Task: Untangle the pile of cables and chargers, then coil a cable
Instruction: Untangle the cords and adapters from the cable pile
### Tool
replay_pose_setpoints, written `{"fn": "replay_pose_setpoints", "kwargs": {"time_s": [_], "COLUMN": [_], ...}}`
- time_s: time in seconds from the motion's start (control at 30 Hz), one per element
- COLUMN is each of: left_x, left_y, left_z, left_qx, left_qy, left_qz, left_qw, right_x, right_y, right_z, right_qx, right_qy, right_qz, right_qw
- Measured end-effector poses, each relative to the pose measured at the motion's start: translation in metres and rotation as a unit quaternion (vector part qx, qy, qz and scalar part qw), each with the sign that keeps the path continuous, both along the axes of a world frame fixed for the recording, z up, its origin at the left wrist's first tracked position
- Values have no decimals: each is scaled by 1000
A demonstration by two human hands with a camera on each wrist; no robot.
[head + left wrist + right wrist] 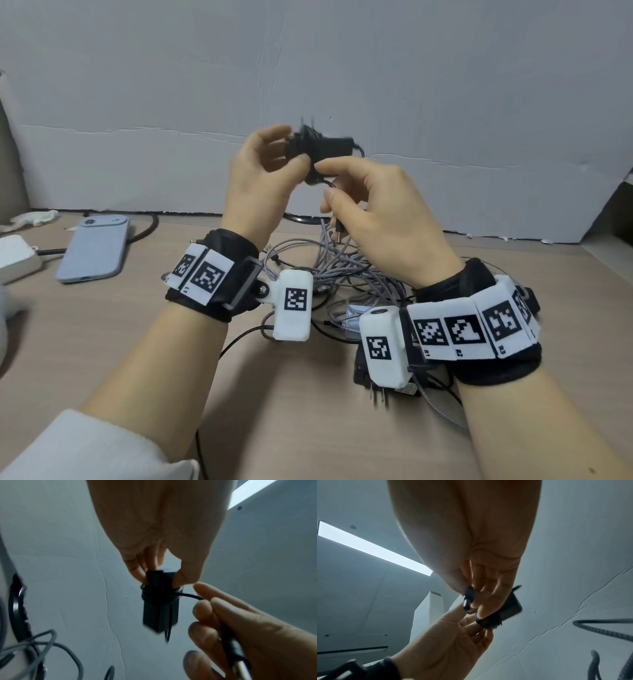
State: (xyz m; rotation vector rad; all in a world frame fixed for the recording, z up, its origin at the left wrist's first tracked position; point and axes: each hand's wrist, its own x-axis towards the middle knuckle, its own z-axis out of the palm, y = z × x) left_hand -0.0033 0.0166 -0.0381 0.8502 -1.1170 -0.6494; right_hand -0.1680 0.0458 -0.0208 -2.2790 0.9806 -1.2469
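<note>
Head view | left hand (pixel 260 171) grip pinches black charger (pixel 320 145) | right hand (pixel 380 212) pinches its cable (pixel 188 596)

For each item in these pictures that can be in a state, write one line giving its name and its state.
Black adapter: held up, its thin cable wound round it.
Left hand: grips the adapter.
Right hand: pinches the cable end.
Cable pile: tangled on the table.
Phone: face down.
</note>
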Motion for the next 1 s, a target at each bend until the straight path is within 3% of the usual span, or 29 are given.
{"fn": "replay_pose_setpoints", "kwargs": {"time_s": [0.27, 0.5, 0.7, 0.9, 1.0], "left_x": [1, 2, -5, -10, -11], "left_y": [9, 9, 10, 13, 11], "left_z": [3, 1, 0, 3, 4], "left_qx": [95, 92, 36, 25, 18], "left_qy": [-173, -104, -85, -177, -249], "left_qz": [-72, -142, -143, -131, -70], "left_qw": [978, 980, 985, 975, 966], "right_x": [-18, -19, -17, -22, -18], "right_y": [-16, -20, -16, -16, -18], "right_z": [0, -1, 0, 1, -2], "right_qx": [-40, 27, 58, 55, 48], "right_qy": [39, 11, -75, -103, -90], "right_qz": [-111, -118, -133, -160, -166], "right_qw": [992, 993, 987, 980, 981]}}
